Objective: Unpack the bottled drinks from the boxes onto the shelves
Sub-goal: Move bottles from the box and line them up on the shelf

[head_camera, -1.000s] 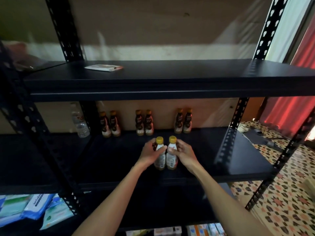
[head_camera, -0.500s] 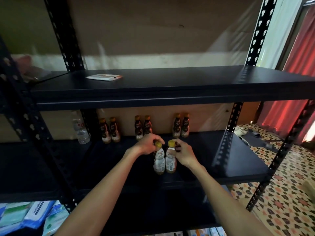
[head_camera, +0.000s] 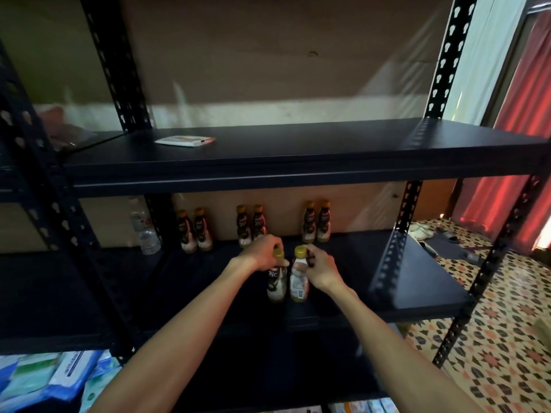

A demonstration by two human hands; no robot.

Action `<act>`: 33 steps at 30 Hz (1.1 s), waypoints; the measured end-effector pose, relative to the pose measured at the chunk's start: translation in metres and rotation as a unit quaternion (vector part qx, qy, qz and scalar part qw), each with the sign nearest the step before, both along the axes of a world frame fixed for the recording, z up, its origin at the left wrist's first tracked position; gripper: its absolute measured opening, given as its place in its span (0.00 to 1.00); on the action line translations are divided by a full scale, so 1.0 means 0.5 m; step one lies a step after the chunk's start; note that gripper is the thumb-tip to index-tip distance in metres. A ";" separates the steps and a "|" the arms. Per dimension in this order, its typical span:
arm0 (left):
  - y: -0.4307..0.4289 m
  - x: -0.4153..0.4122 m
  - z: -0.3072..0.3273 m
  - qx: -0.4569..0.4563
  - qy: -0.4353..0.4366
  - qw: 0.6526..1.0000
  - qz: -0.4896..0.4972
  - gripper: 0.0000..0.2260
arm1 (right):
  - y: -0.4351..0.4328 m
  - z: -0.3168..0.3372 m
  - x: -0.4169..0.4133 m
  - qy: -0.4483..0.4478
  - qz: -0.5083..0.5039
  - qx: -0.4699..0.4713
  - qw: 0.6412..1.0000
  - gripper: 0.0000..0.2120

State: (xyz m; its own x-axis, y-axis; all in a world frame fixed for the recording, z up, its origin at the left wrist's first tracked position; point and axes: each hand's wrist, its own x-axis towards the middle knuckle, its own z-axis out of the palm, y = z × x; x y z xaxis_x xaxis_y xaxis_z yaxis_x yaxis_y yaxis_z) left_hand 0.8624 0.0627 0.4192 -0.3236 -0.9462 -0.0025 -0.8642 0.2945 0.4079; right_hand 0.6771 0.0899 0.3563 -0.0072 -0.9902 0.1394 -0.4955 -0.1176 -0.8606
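**Top-heavy grip, tip risk?**

The left hand (head_camera: 261, 254) is curling round the dark-label bottle (head_camera: 276, 286) at its neck. The right hand (head_camera: 321, 271) is gripping the white-label bottle (head_camera: 299, 286) at its 3 o'clock. Both are standing near the middle shelf (head_camera: 417, 278) front. A careless release could be toppling one toward the back row (head_camera: 259, 223) at 12 o'clock.

A small stockroom, seemingly inside a home, is being shown.
Bottles (head_camera: 316, 222) are being kept in pairs on black slotted racks (head_camera: 441, 55), soft packs (head_camera: 44, 380) are being stored lower down, and a red curtain (head_camera: 524, 114), patterned floor tiles (head_camera: 492, 368) and slippers (head_camera: 420, 232) are being seen alongside.
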 end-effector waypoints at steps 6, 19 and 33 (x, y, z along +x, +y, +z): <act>0.001 0.003 0.013 0.031 -0.065 0.997 -0.017 0.23 | 0.000 -0.001 -0.003 -0.002 0.003 0.009 1.000 0.15; 0.009 -0.024 -0.004 0.004 -0.002 1.000 0.010 0.13 | -0.010 0.030 -0.010 0.032 0.035 0.025 0.999 0.27; 0.006 -0.029 -0.002 0.025 -0.003 1.000 0.018 0.18 | -0.031 0.069 -0.022 0.098 0.079 0.064 0.990 0.13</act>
